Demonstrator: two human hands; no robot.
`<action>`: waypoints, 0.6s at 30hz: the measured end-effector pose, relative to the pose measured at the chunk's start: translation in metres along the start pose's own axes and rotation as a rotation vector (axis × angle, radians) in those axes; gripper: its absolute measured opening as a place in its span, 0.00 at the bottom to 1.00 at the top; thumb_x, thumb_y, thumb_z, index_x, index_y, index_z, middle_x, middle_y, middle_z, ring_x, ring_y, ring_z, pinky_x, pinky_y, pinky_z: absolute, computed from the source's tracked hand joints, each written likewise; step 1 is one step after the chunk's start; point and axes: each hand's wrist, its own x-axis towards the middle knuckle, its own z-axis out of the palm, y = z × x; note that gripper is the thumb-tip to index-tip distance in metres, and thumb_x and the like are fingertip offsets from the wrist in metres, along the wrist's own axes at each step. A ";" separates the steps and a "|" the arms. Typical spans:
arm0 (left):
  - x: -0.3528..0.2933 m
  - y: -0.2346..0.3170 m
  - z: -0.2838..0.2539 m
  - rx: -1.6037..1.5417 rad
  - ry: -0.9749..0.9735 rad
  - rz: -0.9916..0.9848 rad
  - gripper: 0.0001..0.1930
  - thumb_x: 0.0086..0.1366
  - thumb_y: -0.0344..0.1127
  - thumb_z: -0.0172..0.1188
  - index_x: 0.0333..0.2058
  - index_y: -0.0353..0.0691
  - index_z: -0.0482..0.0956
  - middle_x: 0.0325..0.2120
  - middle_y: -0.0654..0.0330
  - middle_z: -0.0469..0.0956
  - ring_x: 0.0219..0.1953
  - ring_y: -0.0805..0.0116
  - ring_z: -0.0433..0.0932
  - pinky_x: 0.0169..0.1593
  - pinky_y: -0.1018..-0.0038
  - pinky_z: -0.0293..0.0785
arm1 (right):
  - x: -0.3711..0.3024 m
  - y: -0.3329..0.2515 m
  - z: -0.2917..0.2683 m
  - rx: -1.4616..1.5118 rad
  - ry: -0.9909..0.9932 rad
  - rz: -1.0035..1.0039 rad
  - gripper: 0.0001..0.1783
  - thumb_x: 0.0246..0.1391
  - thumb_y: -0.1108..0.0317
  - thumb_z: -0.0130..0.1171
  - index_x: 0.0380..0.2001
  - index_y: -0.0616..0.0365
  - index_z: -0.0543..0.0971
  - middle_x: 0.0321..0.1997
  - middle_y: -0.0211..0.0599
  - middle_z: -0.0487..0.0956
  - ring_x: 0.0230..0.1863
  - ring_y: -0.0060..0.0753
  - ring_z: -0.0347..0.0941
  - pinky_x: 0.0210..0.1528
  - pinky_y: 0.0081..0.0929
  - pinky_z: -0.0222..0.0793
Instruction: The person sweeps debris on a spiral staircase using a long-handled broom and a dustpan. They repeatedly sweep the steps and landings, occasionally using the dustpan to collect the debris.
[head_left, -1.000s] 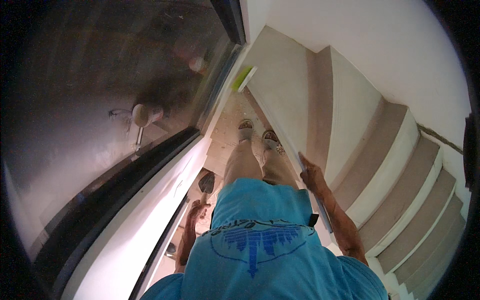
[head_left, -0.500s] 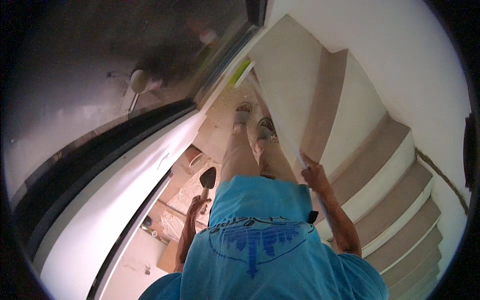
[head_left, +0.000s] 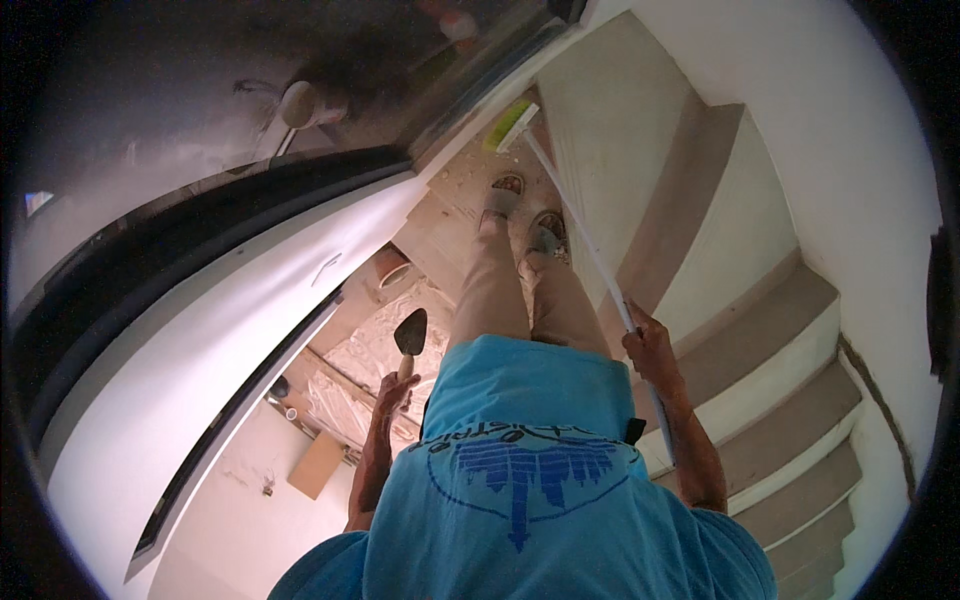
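My left hand (head_left: 395, 393) is closed round the pale handle of a trowel (head_left: 410, 332), whose dark blade points forward. In my right hand (head_left: 653, 352) is the long white pole of a broom (head_left: 580, 216). The pole slants forward and to the left along the steps. At its far end the broom head (head_left: 512, 126), white with yellow-green bristles, rests low by the wall, beyond my feet. Bits of debris lie on the floor around it.
Winding stairs (head_left: 740, 325) curve along my right against a white wall (head_left: 830, 130). A dark glass pane (head_left: 200, 120) stands at the left above a white panel. Below it are a reddish bucket (head_left: 391, 265), crumpled plastic sheeting (head_left: 375, 335) and a cardboard piece (head_left: 316, 465).
The broom head has shifted a little right and farther forward in the view, and its pole now shows more sharply. Both hands keep their hold; the whole view has turned slightly.
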 end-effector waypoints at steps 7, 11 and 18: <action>0.001 -0.011 -0.012 -0.063 0.006 0.076 0.16 0.51 0.40 0.61 0.28 0.39 0.64 0.11 0.65 0.64 0.09 0.75 0.62 0.10 0.77 0.58 | -0.020 0.006 -0.014 0.209 0.106 0.102 0.31 0.41 0.76 0.43 0.55 0.63 0.62 0.19 0.33 0.67 0.16 0.19 0.62 0.17 0.20 0.63; 0.003 0.010 -0.026 -0.021 0.017 0.080 0.15 0.52 0.40 0.61 0.29 0.39 0.64 0.11 0.66 0.64 0.10 0.76 0.62 0.11 0.77 0.58 | -0.039 0.015 -0.008 0.304 0.147 0.087 0.31 0.43 0.75 0.41 0.56 0.62 0.61 0.13 0.26 0.63 0.11 0.15 0.56 0.12 0.17 0.57; -0.030 0.071 -0.033 0.126 0.005 0.264 0.15 0.51 0.40 0.60 0.29 0.39 0.65 0.12 0.67 0.63 0.11 0.78 0.62 0.11 0.80 0.58 | -0.012 0.031 -0.001 -0.053 0.515 -0.228 0.30 0.46 0.75 0.42 0.57 0.62 0.60 0.16 0.26 0.63 0.16 0.15 0.57 0.18 0.16 0.57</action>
